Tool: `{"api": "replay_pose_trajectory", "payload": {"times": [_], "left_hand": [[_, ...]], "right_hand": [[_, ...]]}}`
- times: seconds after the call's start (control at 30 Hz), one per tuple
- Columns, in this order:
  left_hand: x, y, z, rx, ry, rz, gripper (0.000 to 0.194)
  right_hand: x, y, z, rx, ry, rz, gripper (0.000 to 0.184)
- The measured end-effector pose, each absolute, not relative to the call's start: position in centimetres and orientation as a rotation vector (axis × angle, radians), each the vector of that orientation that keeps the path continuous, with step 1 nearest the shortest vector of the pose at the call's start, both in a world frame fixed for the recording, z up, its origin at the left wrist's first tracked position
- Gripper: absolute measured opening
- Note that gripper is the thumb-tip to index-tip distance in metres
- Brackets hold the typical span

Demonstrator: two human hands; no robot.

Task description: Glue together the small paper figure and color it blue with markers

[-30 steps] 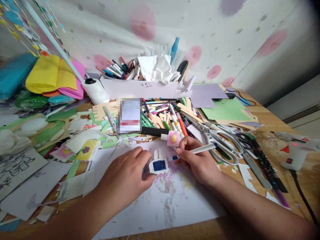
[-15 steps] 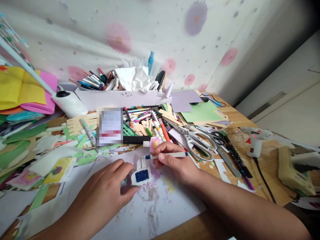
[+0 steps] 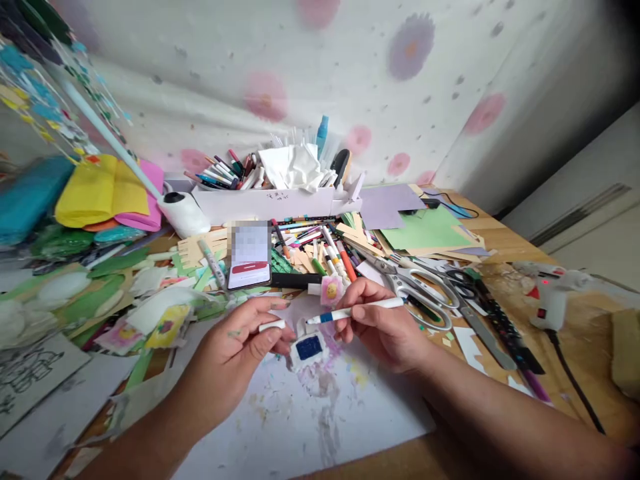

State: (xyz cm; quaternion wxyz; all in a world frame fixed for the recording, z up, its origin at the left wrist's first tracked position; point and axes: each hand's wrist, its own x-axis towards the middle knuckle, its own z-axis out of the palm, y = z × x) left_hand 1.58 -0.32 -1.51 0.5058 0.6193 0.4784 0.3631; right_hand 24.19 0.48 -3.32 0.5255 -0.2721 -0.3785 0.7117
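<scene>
My left hand (image 3: 245, 340) pinches a small white pen cap (image 3: 271, 325) between thumb and fingers. In my right hand (image 3: 383, 323) is a white marker (image 3: 357, 310) with a blue band, its bare tip pointing left toward the cap. Below the marker lies a small white paper piece with a dark blue rectangle (image 3: 309, 347) on it. It rests on the stained white sheet (image 3: 280, 420), close to my left fingertips. A pink and yellow painted scrap (image 3: 331, 291) sits just behind my right hand.
A phone (image 3: 250, 257) leans among pens and paper scraps. Large scissors (image 3: 425, 290) and a metal-bladed knife (image 3: 487, 340) lie to the right, with a glue gun (image 3: 553, 297) beyond. Behind stand a white pen box (image 3: 265, 202) and a thread spool (image 3: 184, 215). Green paper scraps (image 3: 95, 300) cover the left.
My left hand has let go of the blue-rectangle piece, which now lies on the sheet, and holds the white cap. The marker stays in my right hand. The view has shifted left.
</scene>
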Motion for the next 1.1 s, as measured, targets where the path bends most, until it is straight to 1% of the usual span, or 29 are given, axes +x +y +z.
{"api": "replay_pose_trajectory", "payload": {"times": [0.1, 0.4, 0.63, 0.83, 1.1], "left_hand": [[2.16, -0.76, -1.43, 1.317, 1.017, 0.897, 0.014], [1.97, -1.05, -1.9, 1.21, 0.882, 0.886, 0.026], [2.14, -0.81, -1.91, 1.188, 0.864, 0.884, 0.028], [2.12, -0.81, -2.13, 1.145, 0.79, 0.874, 0.023], [2.72, -1.22, -1.55, 0.972, 0.762, 0.883, 0.029]], "right_hand": [[24.07, 0.16, -3.15, -0.618, -0.917, 1.719, 0.02], [23.93, -0.18, -3.08, -0.577, -0.955, 1.722, 0.019], [23.82, -0.28, -3.05, -0.58, -0.99, 1.696, 0.02], [23.81, -0.32, -2.88, -0.573, -1.027, 1.673, 0.019], [23.78, -0.42, -2.9, -0.536, -1.062, 1.653, 0.019]]}}
